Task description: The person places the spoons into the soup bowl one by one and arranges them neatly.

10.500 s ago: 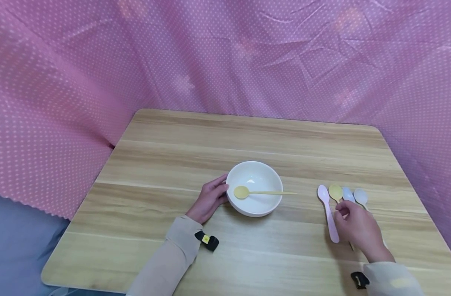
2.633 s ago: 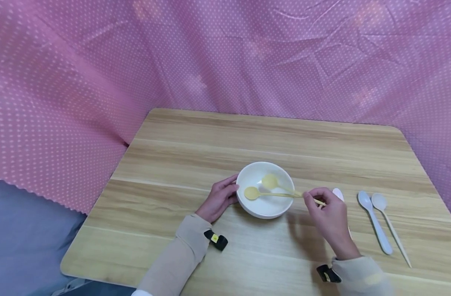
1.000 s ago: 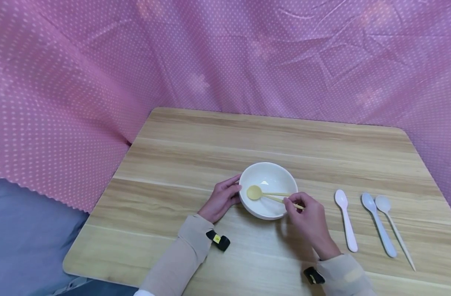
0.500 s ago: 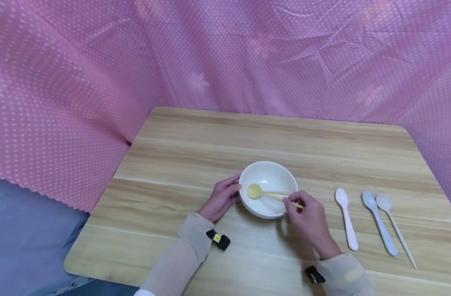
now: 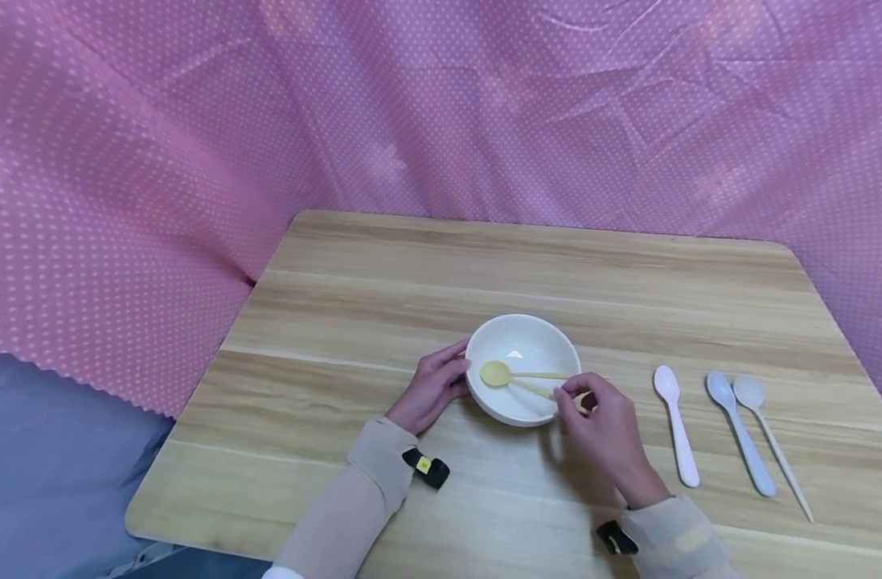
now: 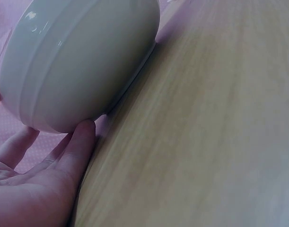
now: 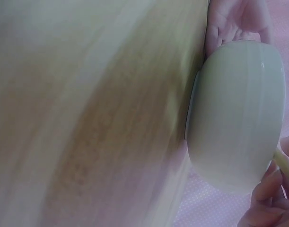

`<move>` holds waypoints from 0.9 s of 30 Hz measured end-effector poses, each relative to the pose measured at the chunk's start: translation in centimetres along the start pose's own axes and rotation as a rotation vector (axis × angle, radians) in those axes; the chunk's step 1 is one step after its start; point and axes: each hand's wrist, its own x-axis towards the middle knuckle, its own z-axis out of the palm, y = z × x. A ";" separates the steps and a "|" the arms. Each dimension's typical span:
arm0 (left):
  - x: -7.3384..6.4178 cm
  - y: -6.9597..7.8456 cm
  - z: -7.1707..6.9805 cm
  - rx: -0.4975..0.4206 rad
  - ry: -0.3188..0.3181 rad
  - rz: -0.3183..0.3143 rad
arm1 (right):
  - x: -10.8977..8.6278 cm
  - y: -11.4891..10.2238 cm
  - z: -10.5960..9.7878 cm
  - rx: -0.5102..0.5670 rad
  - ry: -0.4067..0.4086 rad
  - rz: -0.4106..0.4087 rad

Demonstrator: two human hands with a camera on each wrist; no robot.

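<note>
The person wears beige sleeves. At seven o'clock, the left sleeve (image 5: pixel 335 515) ends in a wrinkled cuff (image 5: pixel 379 452) behind the bare left hand (image 5: pixel 429 388); at the cuff's three o'clock sits a black wrist piece (image 5: pixel 436 473) with a yellow square (image 5: pixel 424 465). Between four and five o'clock, behind the bare right hand (image 5: pixel 609 430), the right sleeve (image 5: pixel 661 543) shows a pale yellowish patch (image 5: pixel 692 539) and a second black piece (image 5: pixel 609 531).

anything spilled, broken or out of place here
Nothing looks spilled or broken. One oddity: in the white bowl, two yellow handles meet at a single visible spoon head, probably because one head covers another.
</note>
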 end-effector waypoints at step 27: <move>-0.1 0.2 0.3 0.006 0.000 -0.001 | -1.6 3.5 -5.0 -0.051 0.056 0.190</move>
